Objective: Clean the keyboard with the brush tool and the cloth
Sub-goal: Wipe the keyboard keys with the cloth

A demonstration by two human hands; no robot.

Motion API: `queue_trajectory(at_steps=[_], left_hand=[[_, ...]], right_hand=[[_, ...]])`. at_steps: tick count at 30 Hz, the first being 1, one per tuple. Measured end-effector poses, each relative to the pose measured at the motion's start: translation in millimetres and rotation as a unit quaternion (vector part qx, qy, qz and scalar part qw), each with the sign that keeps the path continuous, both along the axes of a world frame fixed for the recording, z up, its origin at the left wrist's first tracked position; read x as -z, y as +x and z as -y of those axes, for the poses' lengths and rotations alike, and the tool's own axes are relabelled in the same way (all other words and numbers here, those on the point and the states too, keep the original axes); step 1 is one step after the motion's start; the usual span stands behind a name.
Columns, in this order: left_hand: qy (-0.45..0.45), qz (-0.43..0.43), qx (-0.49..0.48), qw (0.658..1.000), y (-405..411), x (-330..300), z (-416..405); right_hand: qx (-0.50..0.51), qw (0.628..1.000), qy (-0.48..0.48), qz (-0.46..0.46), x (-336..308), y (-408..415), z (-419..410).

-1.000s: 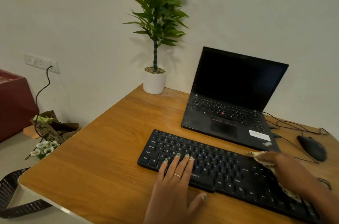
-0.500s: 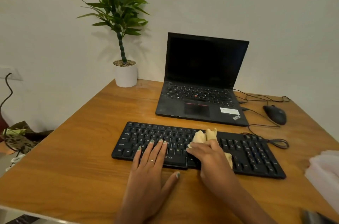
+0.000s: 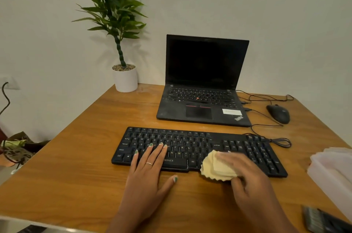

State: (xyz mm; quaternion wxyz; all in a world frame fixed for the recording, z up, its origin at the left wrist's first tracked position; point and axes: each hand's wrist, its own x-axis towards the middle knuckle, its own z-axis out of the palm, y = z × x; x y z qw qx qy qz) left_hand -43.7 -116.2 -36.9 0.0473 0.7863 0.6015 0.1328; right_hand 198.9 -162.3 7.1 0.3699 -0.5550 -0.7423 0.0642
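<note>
Cloth on the keyboard's front edge

I saw my right hand (image 3: 245, 171) gripping the pale cloth (image 3: 216, 168) against the keyboard (image 3: 190, 147), right of the space bar; my left hand (image 3: 146, 173) lay flat, fingers straight on the left keys, keyboard on the tabletop (image 3: 76, 166) before the laptop (image 3: 203, 84).

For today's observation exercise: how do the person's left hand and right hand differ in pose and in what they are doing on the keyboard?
The left hand lies flat, fingers straight, on the left keys of the keyboard; the right hand curls round the cloth. The left hand holds nothing; the right hand presses the cloth on the keyboard's front edge, right of the middle. The left hand looks sharp; the right hand is blurred. Both touch the keyboard.
</note>
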Motion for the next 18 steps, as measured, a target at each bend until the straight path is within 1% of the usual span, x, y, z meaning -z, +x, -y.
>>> queue_trajectory(at_steps=[1,2,3,5,7,10,13,18], left_hand=[[0.009,0.000,-0.004,1.000,-2,0,0],[-0.006,-0.001,-0.002,1.000,-4,1,-1],[0.025,-0.005,0.002,1.000,-6,4,-2],[0.040,0.028,0.005,0.999,-10,8,-6],[0.044,0.037,0.010,0.998,-11,8,-10],[0.040,0.036,0.024,0.998,-10,8,-11],[0.043,0.028,0.028,0.998,-9,6,-16],[0.023,0.027,0.039,0.999,-6,4,-33]], right_hand=[[0.000,0.998,-0.009,0.059,7,1,5],[-0.002,0.992,-0.021,0.121,15,1,9],[-0.003,0.984,-0.038,0.173,21,1,11],[0.001,0.972,-0.059,0.225,32,1,12],[0.002,0.968,-0.052,0.247,38,2,12],[0.031,0.959,-0.061,0.276,41,0,9],[0.059,0.956,-0.075,0.279,40,-3,3],[0.106,0.949,-0.088,0.282,30,-6,-2]])
